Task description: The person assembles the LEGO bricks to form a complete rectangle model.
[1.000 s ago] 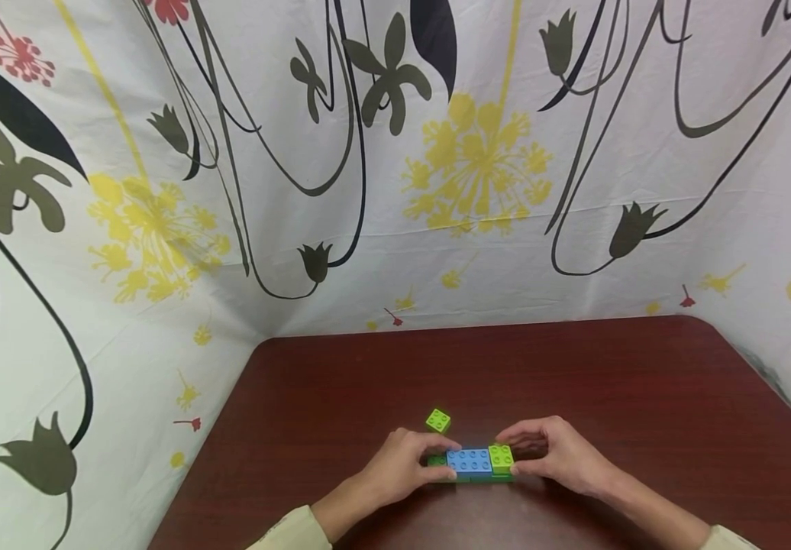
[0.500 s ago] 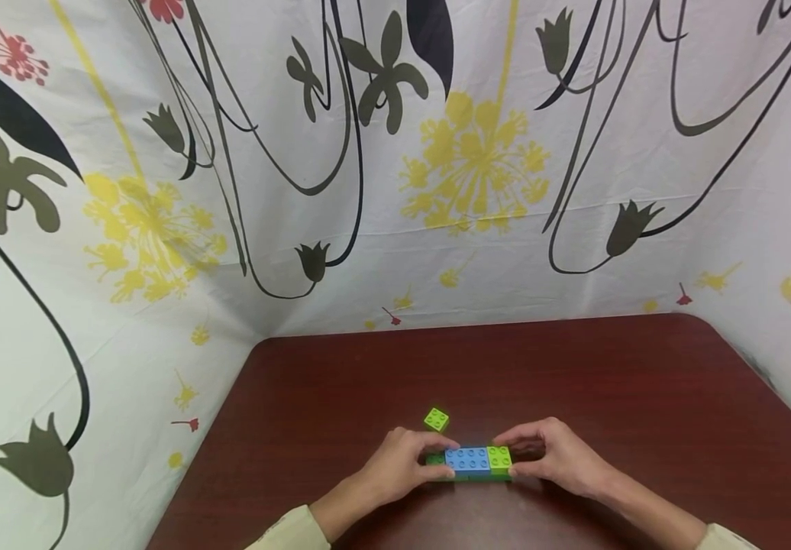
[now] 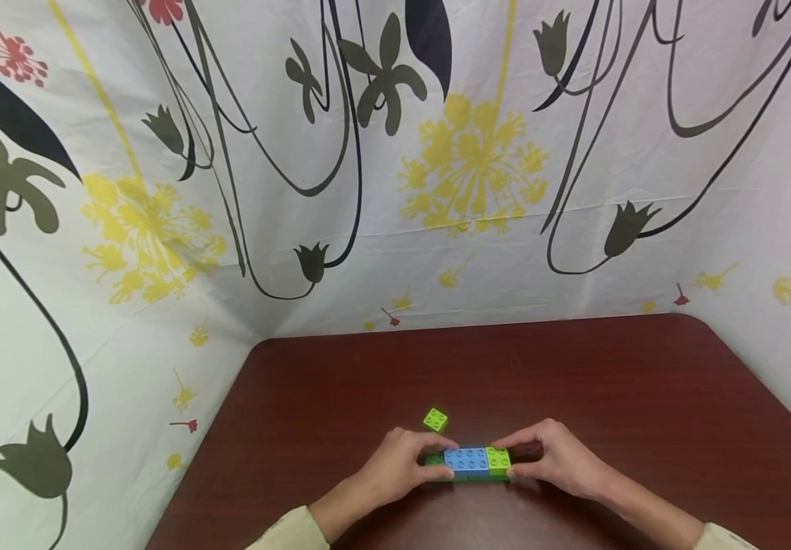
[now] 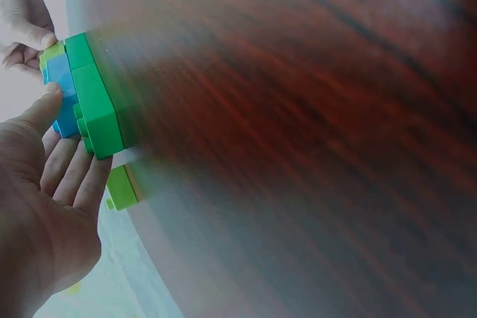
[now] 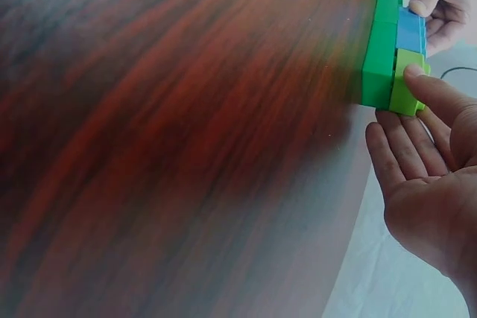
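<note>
On the table stands a two-layer row of toy building bricks. Green bricks (image 4: 100, 113) form the bottom layer, with a seam between them and bare studs at the left end. On top sit a blue brick (image 3: 466, 459) and, touching its right side, a lime brick (image 3: 498, 459). My left hand (image 3: 401, 464) pinches the blue brick near its left end, thumb on the near side and fingers behind. With thumb and fingers on opposite sides, my right hand (image 3: 560, 460) pinches the lime brick. The finger contact on the far side is partly hidden.
A second, loose lime brick (image 3: 435, 419) lies on the dark red table (image 3: 505, 374), just behind the row and apart from it. White cloth (image 3: 382, 229) printed with flowers hangs along the table's back and sides.
The right hand's fingers have closed in slightly on the lime brick, and that brick sits more flush beside the blue one. The left hand keeps its hold.
</note>
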Motion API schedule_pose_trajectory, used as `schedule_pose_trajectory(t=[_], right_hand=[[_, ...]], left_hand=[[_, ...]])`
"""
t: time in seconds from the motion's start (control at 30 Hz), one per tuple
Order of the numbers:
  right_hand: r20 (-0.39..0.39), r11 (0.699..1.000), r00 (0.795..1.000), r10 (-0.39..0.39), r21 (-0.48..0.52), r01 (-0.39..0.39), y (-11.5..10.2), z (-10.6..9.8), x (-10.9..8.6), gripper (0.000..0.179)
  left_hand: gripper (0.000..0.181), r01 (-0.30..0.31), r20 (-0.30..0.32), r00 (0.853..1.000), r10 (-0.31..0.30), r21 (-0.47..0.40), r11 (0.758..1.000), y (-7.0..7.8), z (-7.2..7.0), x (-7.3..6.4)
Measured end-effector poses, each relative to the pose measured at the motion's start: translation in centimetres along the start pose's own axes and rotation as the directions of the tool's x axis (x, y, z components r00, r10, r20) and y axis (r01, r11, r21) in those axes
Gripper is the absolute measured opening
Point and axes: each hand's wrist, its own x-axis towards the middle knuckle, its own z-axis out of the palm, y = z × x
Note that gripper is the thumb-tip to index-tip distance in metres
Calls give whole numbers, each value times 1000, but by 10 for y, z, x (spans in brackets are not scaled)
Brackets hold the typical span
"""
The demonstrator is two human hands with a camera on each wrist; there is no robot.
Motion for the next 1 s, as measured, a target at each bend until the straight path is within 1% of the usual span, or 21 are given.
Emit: schedule_pose_trajectory(t=[0.13,0.27,0.47,0.63,0.83,1.0], right_hand=[[-6,999,1000,-6,-34,6,-1,0,0,35],[-13,997,1000,-28,-72,27,-2,0,1,35],[-4,994,998,-59,-90,58,-2,-1,2,35],[-1,992,998,-69,-105,68,-1,-2,3,35],[8,992,999,-52,-112,53,-1,-2,4,34],[37,993,999,-13,-119,17,-6,0,5,36]], left_hand=[[37,-1,-2,1000,1,-5,1000,0,0,0],[37,-6,-3,1000,6,-8,1000,1,-1,0],[36,-6,-2,1000,6,-6,1000,1,0,0],[36,-8,-4,1000,8,-1,1000,1,0,0],[36,-17,-2,1000,17,3,1000,0,0,1],[36,-24,-6,1000,24,9,1000,0,1,1]])
